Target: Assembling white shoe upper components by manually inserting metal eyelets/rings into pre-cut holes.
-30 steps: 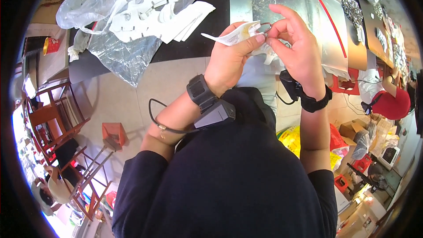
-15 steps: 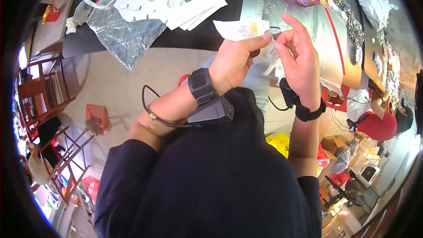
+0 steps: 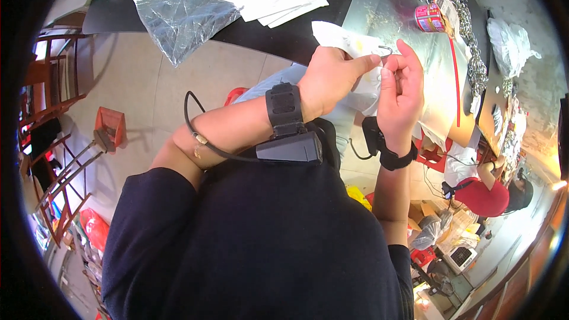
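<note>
My left hand (image 3: 335, 80) is closed on a white, hook-topped piece (image 3: 332, 34) that looks like thin card or plastic, its thumb pointing right. A small dark curved hook (image 3: 386, 51) sticks up just past the thumb tip. Right beside it, my right hand (image 3: 402, 92) has its thumb and fingers pinched together at the same piece; what lies between them is too small to make out. Clear, crumpled plastic (image 3: 364, 98) hangs below the two hands. A stack of white cut-out cards (image 3: 290, 5) lies on the dark table to the left.
A clear plastic bag (image 3: 178, 21) drapes over the table edge. Farther right are a pink-red can (image 3: 430, 18), a red strip (image 3: 455, 83), a heap of metal chains (image 3: 476, 65) and a translucent bag (image 3: 510, 47). A co-worker in red (image 3: 483, 192) is at the right.
The view has shifted, so the table things sit higher and farther right. My hands stay together at the white piece, and my right fingers have drawn closer to the left thumb.
</note>
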`<state>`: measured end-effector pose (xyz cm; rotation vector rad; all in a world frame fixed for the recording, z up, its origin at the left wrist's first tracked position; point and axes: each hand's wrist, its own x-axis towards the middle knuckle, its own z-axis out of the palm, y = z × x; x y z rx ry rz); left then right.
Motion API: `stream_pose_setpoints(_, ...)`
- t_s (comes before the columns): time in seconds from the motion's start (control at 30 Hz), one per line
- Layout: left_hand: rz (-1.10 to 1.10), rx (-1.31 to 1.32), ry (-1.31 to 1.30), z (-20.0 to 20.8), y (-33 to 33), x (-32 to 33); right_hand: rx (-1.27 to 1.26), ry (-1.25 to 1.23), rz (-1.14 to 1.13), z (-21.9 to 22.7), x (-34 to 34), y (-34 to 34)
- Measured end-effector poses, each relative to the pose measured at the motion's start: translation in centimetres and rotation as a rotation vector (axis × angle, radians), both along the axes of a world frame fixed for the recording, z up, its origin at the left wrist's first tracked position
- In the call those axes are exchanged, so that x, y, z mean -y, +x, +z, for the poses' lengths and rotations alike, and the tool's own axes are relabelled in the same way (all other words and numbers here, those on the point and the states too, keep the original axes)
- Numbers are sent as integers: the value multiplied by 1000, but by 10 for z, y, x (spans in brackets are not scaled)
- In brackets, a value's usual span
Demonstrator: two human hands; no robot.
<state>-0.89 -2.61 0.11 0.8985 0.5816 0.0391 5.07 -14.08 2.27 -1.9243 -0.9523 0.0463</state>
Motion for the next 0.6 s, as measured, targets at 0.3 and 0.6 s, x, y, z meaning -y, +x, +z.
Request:
stream_pose_setpoints(0.3, 168, 261, 143, -3, -2, 6, -176, 16, -28, 5, -4, -3)
stream_pose_setpoints(0.6, 22, 422, 98, 0, -7, 1, -263, 148, -103, 6, -6, -10)
